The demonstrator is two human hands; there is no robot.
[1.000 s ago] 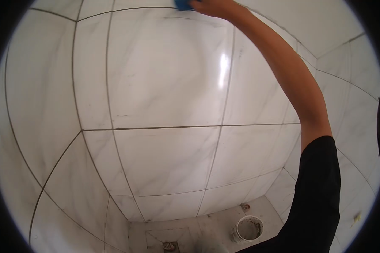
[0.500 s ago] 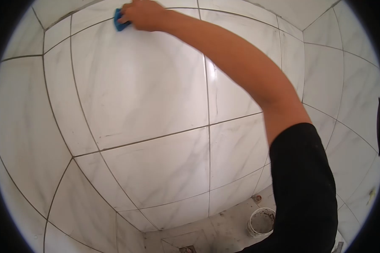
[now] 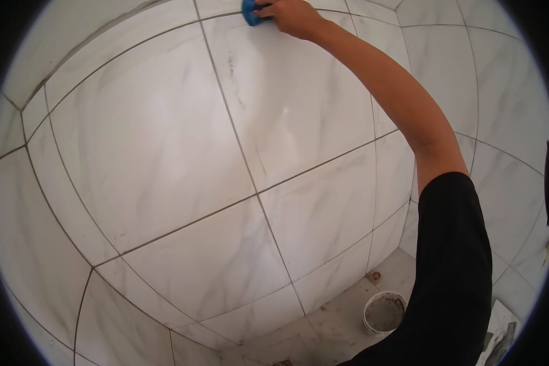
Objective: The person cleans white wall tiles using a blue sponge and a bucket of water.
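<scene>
High on the tiled wall [image 3: 146,134], my right hand [image 3: 296,17] is closed around a blue sponge [image 3: 254,13]. The sponge is pressed against the white marbled tiles close to a horizontal joint, and its upper part runs near the top edge of the view. My right arm, in a black sleeve, reaches up from the lower right. Dark smudges [image 3: 231,64] mark the tile just below and left of the sponge. My left hand is out of view.
A white bucket [image 3: 365,317] with greyish contents stands on the dirty floor [image 3: 329,326] by the wall. Behind it, a small round pipe opening [image 3: 375,276] shows at the wall's base. Tiled side walls close in left and right.
My right hand has carried the sponge to the right along the upper joint, past a vertical joint onto the neighbouring tile. The view has turned right and tilted.
</scene>
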